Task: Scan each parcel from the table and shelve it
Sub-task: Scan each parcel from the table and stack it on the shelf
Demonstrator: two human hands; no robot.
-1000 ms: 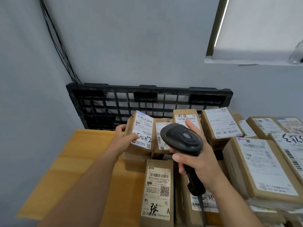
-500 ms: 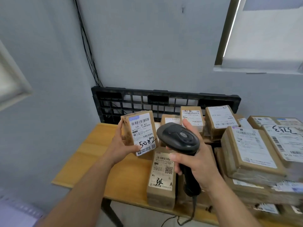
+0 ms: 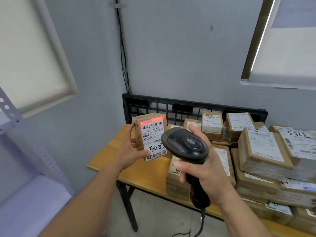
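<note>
Label (image 3: 153, 134) on the left parcel (image 3: 138, 134), printed "530- D5 A37" beneath a barcode, handwritten "50" lower down, further digits hidden behind the scanner (image 3: 186, 145), labels on the right boxes (image 3: 263, 147) too blurred to read

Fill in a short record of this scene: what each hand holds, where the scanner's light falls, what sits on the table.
Left hand: grips a small brown parcel upright, label towards the camera
Right hand: grips a black scanner by its handle
Scan light: red band at the top of the label
Table: wooden, with labelled parcels piled on it
Behind table: black plastic pallet on edge against the wall
Stage: scanning; parcel not yet shelved
</note>
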